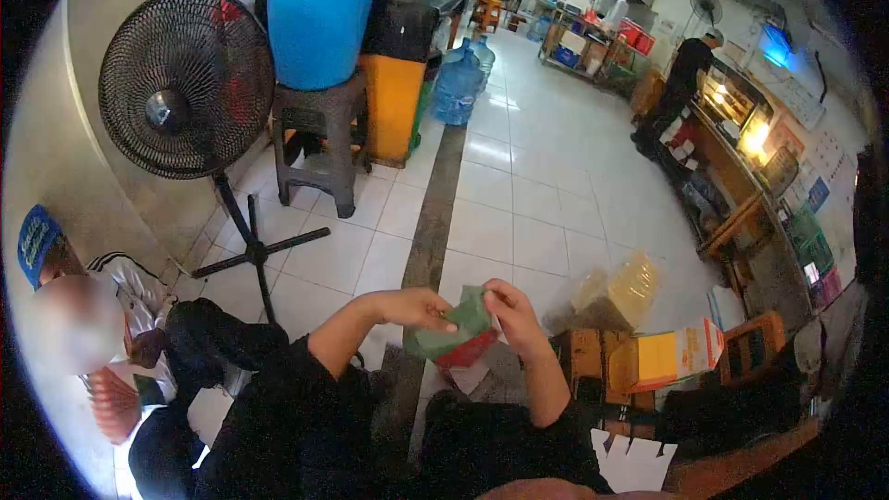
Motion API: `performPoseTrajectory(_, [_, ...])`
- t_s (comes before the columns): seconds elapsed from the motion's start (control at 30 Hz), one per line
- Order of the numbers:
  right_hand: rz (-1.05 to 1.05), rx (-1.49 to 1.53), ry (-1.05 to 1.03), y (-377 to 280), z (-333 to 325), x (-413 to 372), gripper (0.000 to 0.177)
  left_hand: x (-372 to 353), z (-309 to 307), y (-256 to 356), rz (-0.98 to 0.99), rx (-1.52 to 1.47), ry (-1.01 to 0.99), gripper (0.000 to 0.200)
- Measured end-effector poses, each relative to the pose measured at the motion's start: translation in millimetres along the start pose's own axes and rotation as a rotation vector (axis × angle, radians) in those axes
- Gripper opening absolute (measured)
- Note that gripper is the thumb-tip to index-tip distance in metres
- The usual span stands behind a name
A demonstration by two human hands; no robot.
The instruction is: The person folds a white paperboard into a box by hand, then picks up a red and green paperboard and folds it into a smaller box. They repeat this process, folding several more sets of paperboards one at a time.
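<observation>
**Carton pinched between both hands, near and centre**

Carton (460, 333), green on top with a red band below, sits near the middle of the view, held up in front of the person's dark-clothed body and above the tiled floor (519, 213).

At the far left a second person sits low against the wall, wearing a blue cap (37, 237) and a striped sleeve. Behind them stands a black fan (185, 81), and to its right a blue barrel (324, 14) rests on a grey stool (319, 134).

The left hand (412, 307) comes in from the left, its grip narrow, fingertips closed on the carton's upper left edge. The right hand (514, 315) meets it from the other side, thumb and fingers pinched over the top right corner. Both grips hold the carton and nothing else.

It looks like thin card: light, easily creased, likely to buckle if squeezed mid-panel. Its folded edges and corners look the stiffest places to hold, which is where the fingers sit.

To the right, on a low wooden worktop (583, 356), lie a clear bag (616, 292) and a yellow box (671, 352). A white card cut-out (634, 458) lies nearer. Far right, another person (685, 83) stands at a lit counter.
</observation>
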State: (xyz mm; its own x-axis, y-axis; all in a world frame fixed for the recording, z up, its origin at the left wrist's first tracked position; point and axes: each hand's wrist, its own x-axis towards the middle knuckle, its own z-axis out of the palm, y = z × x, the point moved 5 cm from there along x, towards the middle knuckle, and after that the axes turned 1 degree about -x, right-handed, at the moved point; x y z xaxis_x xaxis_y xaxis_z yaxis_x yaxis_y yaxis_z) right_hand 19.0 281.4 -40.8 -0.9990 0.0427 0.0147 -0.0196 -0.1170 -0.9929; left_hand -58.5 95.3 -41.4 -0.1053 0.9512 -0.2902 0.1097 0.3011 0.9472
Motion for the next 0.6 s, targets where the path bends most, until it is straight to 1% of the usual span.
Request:
performPoseTrajectory(0.07, [-0.072, 0.249, 0.051, -2.9, -6.3, -2.9, 0.021, 2.5, -3.2, -4.8, 0.074, -0.207, 0.033, 0.038])
performPoseTrajectory(0.13, [-0.138, 0.475, 0.08, -29.8, 1.9, -6.4, 0.02, -4.7, -8.3, 1.8, 0.044, -0.332, 0.099, 0.037])
performPoseTrajectory(0.17, [-0.149, 0.446, 0.078, -25.5, -0.4, -5.0, 0.02, -7.5, -10.3, 3.5, 0.028, -0.394, 0.132, 0.037])
performPoseTrajectory(0.23, [-0.167, 0.386, 0.073, -19.1, -4.5, -0.9, 0.021, -4.3, -13.2, -8.4, -0.015, -0.4, 0.124, 0.036])
performPoseTrajectory(0.27, [-0.122, 0.288, 0.096, -13.4, -7.4, -2.0, 0.022, -2.4, -14.7, -13.5, -0.034, -0.403, 0.121, 0.036])
performPoseTrajectory(0.33, [-0.029, 0.088, 0.138, -17.0, -0.1, -7.3, 0.025, -8.9, -12.1, -2.5, -0.028, -0.411, 0.137, 0.035])
performPoseTrajectory(0.37, [-0.116, -0.067, 0.058, -24.6, 7.8, -6.7, 0.024, -11.2, -11.6, 0.9, -0.026, -0.415, 0.147, 0.035])
performPoseTrajectory(0.43, [-0.285, -0.373, -0.102, -42.8, 30.2, -5.3, 0.024, -7.2, -13.0, -7.9, 0.017, -0.274, 0.169, 0.036])
performPoseTrajectory(0.47, [-0.289, -0.53, -0.141, -50.6, 40.7, -9.4, 0.025, -4.5, -13.8, -12.4, 0.038, -0.203, 0.178, 0.037])
performPoseTrajectory(0.57, [-0.153, -0.619, -0.173, -35.2, 42.8, -11.3, 0.027, -1.2, -9.6, -20.3, -0.043, -0.208, 0.089, 0.035])
performPoseTrajectory(0.6, [-0.147, -0.643, -0.129, -35.4, 40.4, -11.6, 0.027, -0.3, -9.2, -20.7, -0.046, -0.206, 0.117, 0.035])
